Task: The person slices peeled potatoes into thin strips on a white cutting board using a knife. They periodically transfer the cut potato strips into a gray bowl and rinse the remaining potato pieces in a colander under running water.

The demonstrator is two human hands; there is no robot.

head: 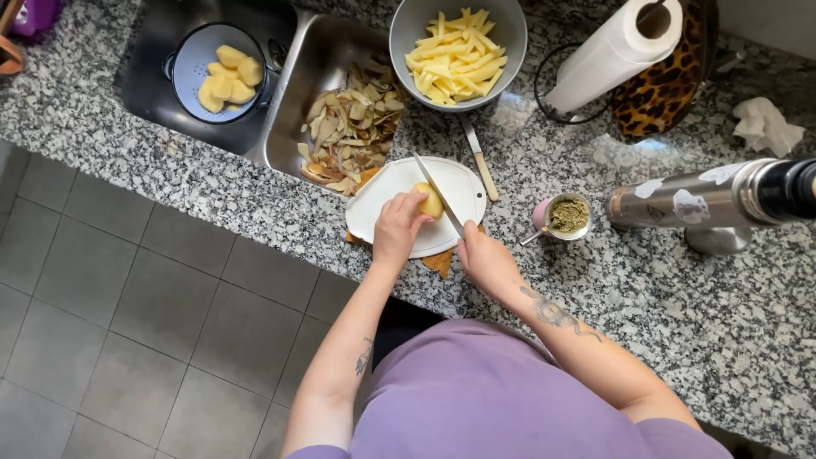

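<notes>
A peeled yellow potato [431, 201] rests on a white cutting board [387, 191] on the granite counter. My left hand [397, 225] holds the potato from its near side. My right hand [483, 257] grips the handle of a kitchen knife [438, 192], whose blade lies across the potato's right side. A grey bowl [416, 19] of cut potato sticks stands just beyond the board.
The steel sink [299, 93] to the left holds a heap of potato peels [353, 127]; a blue colander [191, 59] with peeled potatoes sits beside it. A second knife [479, 160], a small herb-filled cup [566, 216], a steel flask [710, 202], a paper towel roll [614, 53] and a crumpled tissue [767, 125] stand right.
</notes>
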